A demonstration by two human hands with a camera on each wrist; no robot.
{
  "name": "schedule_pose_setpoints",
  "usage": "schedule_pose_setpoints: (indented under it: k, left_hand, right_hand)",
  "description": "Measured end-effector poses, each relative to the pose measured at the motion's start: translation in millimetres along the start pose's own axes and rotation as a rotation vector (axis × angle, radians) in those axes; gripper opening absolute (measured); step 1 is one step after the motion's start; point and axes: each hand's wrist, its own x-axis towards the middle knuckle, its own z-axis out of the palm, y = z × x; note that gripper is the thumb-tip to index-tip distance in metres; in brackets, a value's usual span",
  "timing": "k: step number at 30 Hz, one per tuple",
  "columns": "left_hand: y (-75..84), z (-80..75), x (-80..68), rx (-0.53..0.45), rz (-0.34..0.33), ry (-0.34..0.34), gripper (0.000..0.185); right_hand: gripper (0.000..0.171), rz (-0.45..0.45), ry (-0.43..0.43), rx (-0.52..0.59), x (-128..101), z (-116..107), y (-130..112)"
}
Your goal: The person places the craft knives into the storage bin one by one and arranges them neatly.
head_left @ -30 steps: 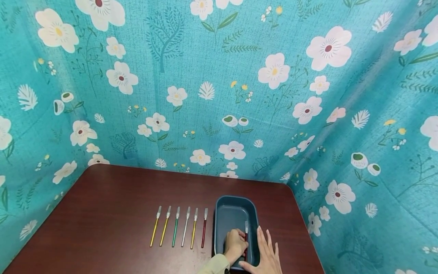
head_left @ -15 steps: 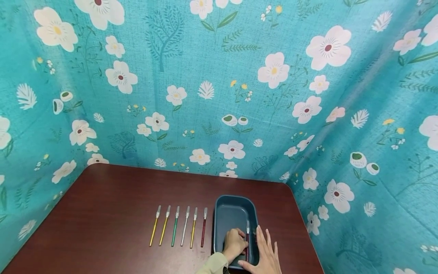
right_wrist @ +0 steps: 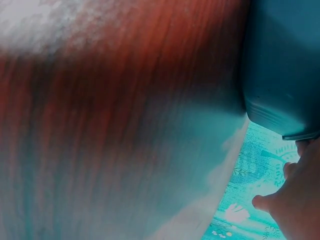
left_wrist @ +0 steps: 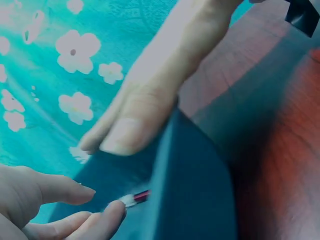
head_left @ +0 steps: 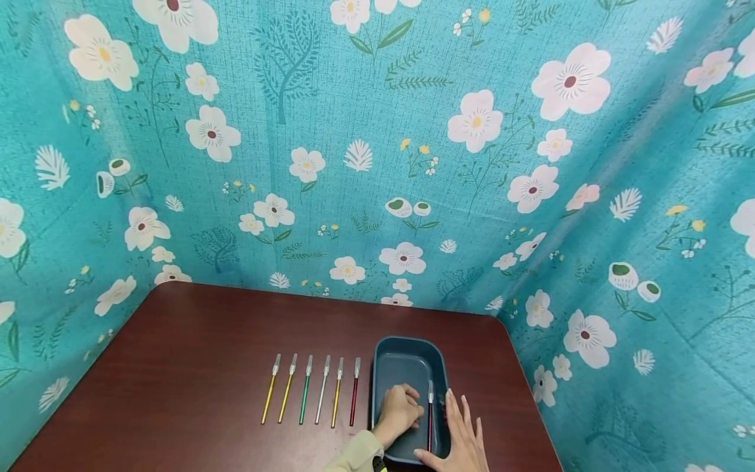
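Soft, even light is filling the head view, with a faint sheen showing on the table (head_left: pixel 194 367) toward 7 o'clock and the backdrop (head_left: pixel 377 164) bending at the edges. Both wrist views are blurring heavily, close surfaces smearing out of focus and shadows staying weak.

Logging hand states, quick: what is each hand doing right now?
Left hand: inside the blue tray, fingers curled, beside the red pen; holding it cannot be told.
Right hand: open, flat against the tray's right rim.
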Motion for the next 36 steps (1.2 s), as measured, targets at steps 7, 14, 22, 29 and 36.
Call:
schedule_pose_setpoints:
  k: [7, 14, 22, 29, 36]
  left_hand:
    - [18.5, -30.4, -2.5, -0.103, 0.048, -0.030, 0.019]
    - [34.9, -63.2, -6.1, -0.139, 0.104, -0.008, 0.020]
    - [34.8, -87.3, -7.8, -0.099, 0.169, 0.030, 0.022]
    - [22.0, -113.9, -11.6, -0.107, 0.125, 0.069, 0.025]
    - [9.8, -142.5, -10.7, -0.084, 0.105, 0.130, 0.024]
  right_hand:
    - [0.128, -0.004, 0.004, -0.018, -1.8, -2.8, -0.6]
    - [0.125, 0.033, -0.040, 0.000, -2.0, -7.9, -0.8]
    - [0.125, 0.044, -0.046, 0.001, -1.9, -8.5, 0.2]
    - [0.125, 0.072, -0.075, 0.001, -1.4, -6.8, -1.3]
    - [0.123, 0.060, -0.085, 0.008, 2.3, -4.7, -4.1]
